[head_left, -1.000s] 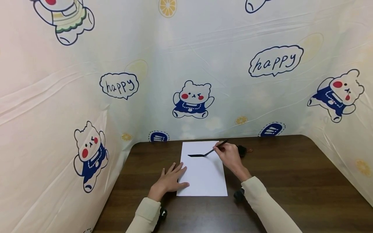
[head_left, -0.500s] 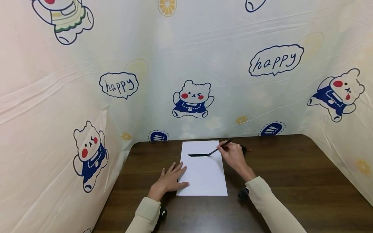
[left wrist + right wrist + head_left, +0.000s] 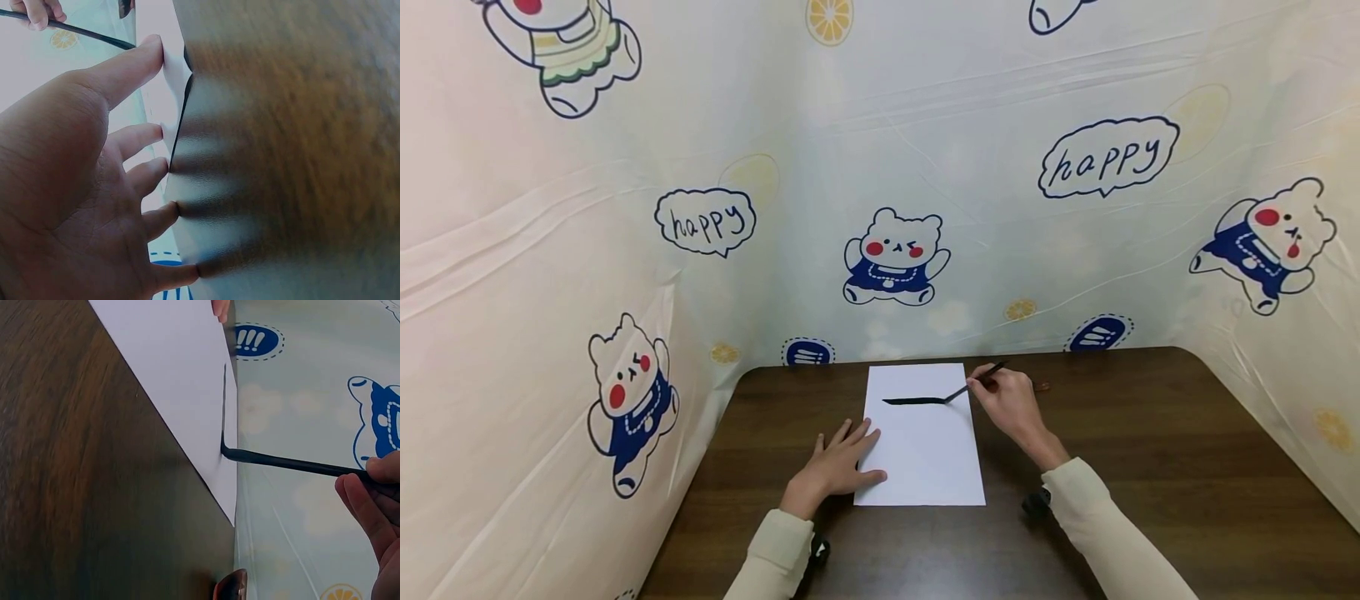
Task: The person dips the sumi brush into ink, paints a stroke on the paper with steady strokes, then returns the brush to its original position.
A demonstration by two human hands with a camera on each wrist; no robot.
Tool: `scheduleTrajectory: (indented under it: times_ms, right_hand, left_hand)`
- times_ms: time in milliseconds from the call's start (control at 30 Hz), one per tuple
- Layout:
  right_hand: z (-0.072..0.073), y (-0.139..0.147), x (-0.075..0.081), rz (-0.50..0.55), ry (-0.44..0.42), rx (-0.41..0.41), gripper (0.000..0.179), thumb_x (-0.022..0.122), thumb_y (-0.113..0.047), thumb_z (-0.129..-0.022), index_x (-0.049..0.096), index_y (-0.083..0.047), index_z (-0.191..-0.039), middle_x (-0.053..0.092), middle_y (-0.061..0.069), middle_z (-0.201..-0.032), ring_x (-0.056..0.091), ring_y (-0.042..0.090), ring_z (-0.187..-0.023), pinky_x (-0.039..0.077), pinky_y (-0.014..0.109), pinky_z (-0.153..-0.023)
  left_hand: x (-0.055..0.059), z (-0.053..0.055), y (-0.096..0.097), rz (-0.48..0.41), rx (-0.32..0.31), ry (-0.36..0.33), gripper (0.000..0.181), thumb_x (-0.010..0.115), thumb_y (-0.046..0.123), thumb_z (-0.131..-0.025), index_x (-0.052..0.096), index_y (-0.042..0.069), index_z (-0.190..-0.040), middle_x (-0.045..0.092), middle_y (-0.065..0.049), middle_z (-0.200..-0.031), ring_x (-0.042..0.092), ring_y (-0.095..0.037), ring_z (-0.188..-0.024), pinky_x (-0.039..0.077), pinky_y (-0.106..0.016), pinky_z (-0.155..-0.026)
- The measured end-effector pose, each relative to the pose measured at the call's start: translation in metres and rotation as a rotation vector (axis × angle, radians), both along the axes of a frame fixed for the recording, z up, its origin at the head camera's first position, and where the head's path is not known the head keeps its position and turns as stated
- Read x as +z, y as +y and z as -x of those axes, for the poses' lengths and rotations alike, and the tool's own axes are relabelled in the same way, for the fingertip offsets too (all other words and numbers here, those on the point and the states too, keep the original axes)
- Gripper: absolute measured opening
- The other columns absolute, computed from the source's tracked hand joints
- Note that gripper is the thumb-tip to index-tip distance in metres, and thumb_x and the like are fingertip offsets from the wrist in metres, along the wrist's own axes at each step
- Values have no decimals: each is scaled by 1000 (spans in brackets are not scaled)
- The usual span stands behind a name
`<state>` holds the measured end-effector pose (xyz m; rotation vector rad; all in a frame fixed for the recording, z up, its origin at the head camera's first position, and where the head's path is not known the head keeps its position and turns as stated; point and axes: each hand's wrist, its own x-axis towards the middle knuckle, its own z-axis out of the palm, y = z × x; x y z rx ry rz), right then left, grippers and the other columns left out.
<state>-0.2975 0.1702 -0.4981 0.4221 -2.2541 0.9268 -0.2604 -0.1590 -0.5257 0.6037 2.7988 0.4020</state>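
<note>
A white sheet of paper (image 3: pixel 925 462) lies on the dark wooden table. My right hand (image 3: pixel 1013 408) pinches a slim black brush (image 3: pixel 290 464) between thumb and fingers, with its tip touching the paper. From that tip a black ink stroke (image 3: pixel 913 402) runs left across the upper part of the sheet. My left hand (image 3: pixel 831 468) rests with spread fingers on the sheet's left edge. In the left wrist view its thumb and nearer fingertips touch the paper, while the outer fingertips reach the table.
Behind my right hand sits a small dark object with a reddish edge (image 3: pixel 231 586), mostly hidden in the head view. The wooden table (image 3: pixel 1150 450) extends to both sides of the paper. A printed cloth (image 3: pixel 985 167) with bears hangs around the table's back and sides.
My right hand and the brush have moved steadily to the right, and the black stroke has grown longer behind the tip. The left hand has stayed in place.
</note>
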Motion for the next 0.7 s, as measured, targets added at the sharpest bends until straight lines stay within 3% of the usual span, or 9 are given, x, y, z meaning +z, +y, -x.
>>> scheduleTrajectory:
  times_ms: [700]
  right_hand:
    - [-6, 17, 3, -28, -20, -19, 8, 76, -19, -86, 74, -12, -88, 75, 3, -83, 69, 12, -68, 56, 29, -60]
  left_hand:
    - [3, -3, 0, -16, -9, 5, 79, 59, 59, -90, 32, 23, -155, 20, -4, -165, 10, -38, -153, 6, -75, -112]
